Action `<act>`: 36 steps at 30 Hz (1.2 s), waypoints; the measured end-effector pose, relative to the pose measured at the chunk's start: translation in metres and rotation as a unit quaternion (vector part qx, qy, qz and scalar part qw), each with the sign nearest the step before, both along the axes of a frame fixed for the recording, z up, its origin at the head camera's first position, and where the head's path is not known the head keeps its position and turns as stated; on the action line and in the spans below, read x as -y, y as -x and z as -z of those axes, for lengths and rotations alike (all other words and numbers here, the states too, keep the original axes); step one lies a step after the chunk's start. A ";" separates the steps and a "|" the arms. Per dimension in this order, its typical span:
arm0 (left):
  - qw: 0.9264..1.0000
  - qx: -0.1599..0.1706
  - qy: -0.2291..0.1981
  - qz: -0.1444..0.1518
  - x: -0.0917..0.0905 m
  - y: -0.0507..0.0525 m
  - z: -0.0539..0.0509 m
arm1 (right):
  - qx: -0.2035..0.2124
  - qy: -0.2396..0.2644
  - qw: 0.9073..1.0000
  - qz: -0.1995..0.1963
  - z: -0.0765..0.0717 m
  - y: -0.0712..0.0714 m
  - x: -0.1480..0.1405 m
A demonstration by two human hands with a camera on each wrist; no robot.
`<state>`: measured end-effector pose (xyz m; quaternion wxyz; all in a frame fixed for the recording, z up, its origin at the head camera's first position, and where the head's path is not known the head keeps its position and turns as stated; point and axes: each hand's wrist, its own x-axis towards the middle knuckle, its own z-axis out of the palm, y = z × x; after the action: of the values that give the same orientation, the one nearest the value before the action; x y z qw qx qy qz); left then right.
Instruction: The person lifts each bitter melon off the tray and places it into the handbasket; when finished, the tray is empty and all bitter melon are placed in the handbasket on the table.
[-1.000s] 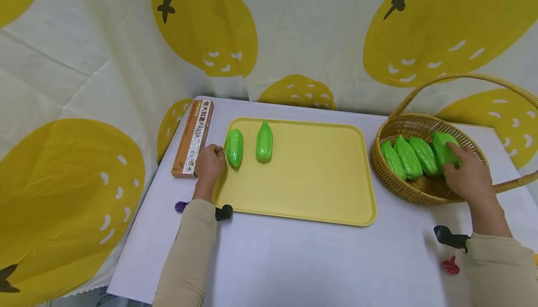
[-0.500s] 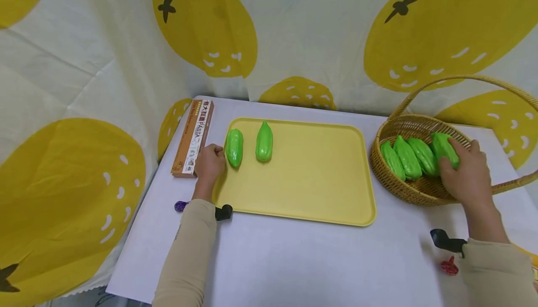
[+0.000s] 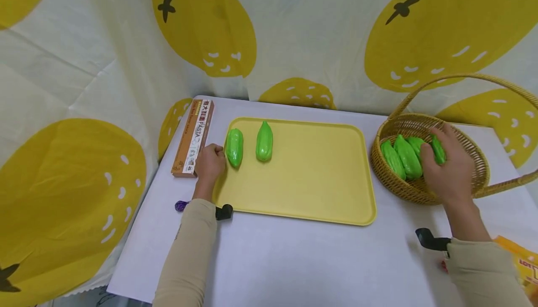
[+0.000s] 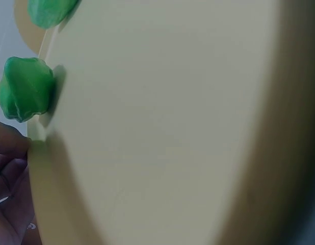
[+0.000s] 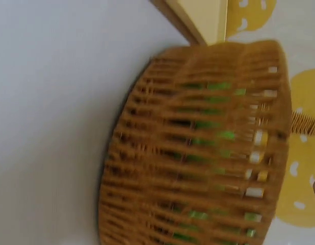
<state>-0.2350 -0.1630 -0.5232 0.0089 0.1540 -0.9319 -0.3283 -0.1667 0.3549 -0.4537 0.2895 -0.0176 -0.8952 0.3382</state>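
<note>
R hand (image 3: 449,169) reaches down into basket (image 3: 388,188), thumb & fingers apart w/ green veg (image 3: 438,150) showing between them; can't tell if gripped; other veg (image 3: 407,158) lie in basket just L of it; L hand (image 3: 210,161) is at L rim of tray (image 3: 311,171), fingers curled, clamped on its edge, beside the nearer of 2 tray veg (image 3: 234,148), laid side by side; forearms come in from below, beige sleeves (image 3: 191,251), blk wrist mounts (image 3: 224,212); box (image 3: 192,139) L of tray reads PASTA plus Chinese chars., finer print too small; orange-yellow pack (image 3: 523,261), lower R, has red lettering, partly cut off; table (image 3: 319,260) is whitish, purple bit (image 3: 180,206) near L wrist; cloth (image 3: 302,31) behind is off-white w/ big yellow fruit print.
</note>
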 end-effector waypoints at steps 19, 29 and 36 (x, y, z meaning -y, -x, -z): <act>1.000 -0.003 0.000 0.003 0.000 0.001 0.000 | 0.067 0.002 0.988 -0.141 0.010 0.020 0.066; 1.000 -0.008 0.000 0.001 0.001 -0.001 0.001 | 0.139 0.050 0.969 -0.198 0.015 0.031 0.101; 1.000 -0.010 -0.002 0.001 0.000 0.001 0.001 | 0.162 0.081 0.954 -0.237 0.021 0.036 0.119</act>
<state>-0.2355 -0.1635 -0.5244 0.0179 0.1498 -0.9313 -0.3316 -0.2026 0.2359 -0.4750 0.0495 0.1175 -0.8782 0.4610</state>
